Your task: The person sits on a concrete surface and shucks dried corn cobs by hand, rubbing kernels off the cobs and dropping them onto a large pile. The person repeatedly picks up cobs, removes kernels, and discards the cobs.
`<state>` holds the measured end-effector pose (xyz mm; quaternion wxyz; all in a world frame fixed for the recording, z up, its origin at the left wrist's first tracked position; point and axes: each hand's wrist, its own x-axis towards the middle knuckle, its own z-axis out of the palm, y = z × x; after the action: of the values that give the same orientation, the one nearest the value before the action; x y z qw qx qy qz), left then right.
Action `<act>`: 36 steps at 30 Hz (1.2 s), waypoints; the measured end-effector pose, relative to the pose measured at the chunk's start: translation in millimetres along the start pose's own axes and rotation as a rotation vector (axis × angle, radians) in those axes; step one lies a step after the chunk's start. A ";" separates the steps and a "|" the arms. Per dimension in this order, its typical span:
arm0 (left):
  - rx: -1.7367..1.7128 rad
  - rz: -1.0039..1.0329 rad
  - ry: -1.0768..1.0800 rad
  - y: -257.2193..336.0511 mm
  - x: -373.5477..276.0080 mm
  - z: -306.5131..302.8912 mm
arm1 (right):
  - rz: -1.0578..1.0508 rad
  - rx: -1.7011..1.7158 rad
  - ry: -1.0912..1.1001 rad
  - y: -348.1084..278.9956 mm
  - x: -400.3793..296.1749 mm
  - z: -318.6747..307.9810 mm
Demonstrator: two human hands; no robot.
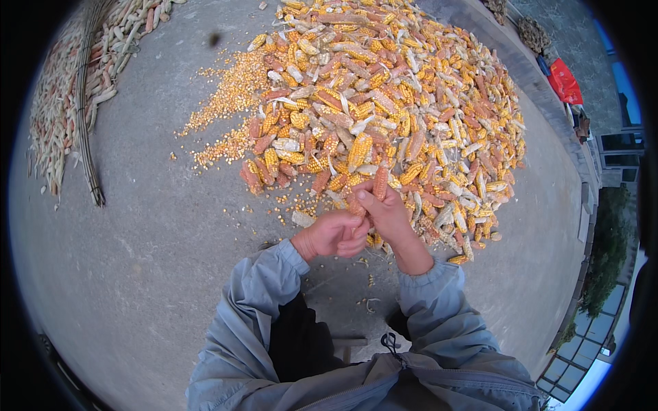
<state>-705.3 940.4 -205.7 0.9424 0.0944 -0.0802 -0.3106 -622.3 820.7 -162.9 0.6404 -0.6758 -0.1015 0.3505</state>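
My left hand (339,234) has its fingers curled around the lower end of a reddish, mostly bare corn cob (356,206). Right beside it, the thumb of my right hand (388,213) lies close against that cob. A second reddish cob (380,183) stands up out of my right hand, held near its base. Both hands are over the near edge of a large heap of corn ears (390,97), some with yellow kernels and some largely stripped. My fingers partly hide both cobs. A pale cob (303,219) lies on the ground just beyond my left wrist.
Loose yellow kernels (234,92) spread on the concrete ground (154,267) left of the heap. At the far left are a pile of bare cobs (56,113) and a bundle of thin stalks (85,103). A red bag (565,82) lies at the upper right.
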 end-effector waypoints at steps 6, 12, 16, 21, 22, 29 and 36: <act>0.418 -0.109 0.167 -2.3 -4.6 0.7 | 0.086 0.190 0.012 9.6 -3.2 -9.9; 1.925 0.225 0.850 -0.6 -5.0 17.1 | -0.050 0.077 -0.105 -3.8 -12.9 -15.6; 2.066 0.174 1.009 5.6 -6.3 28.5 | -0.022 0.019 -0.179 -16.0 -21.8 -11.9; 2.094 0.128 1.027 5.2 -4.7 29.1 | -0.010 -0.055 -0.079 -14.9 -19.6 -8.4; 2.024 0.179 1.017 4.0 -4.2 28.6 | -0.032 -0.027 -0.049 -13.6 -19.2 -7.7; 1.898 0.233 0.895 2.0 0.3 37.0 | -0.036 0.018 0.108 -3.0 -16.4 -12.7; 1.504 0.461 0.956 1.7 -2.9 47.8 | -0.032 0.110 0.108 -9.6 -14.7 -11.6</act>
<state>-716.6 937.3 -159.2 0.6042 0.7825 0.1200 0.0908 -623.1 804.4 -149.6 0.6867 -0.6557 -0.0579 0.3085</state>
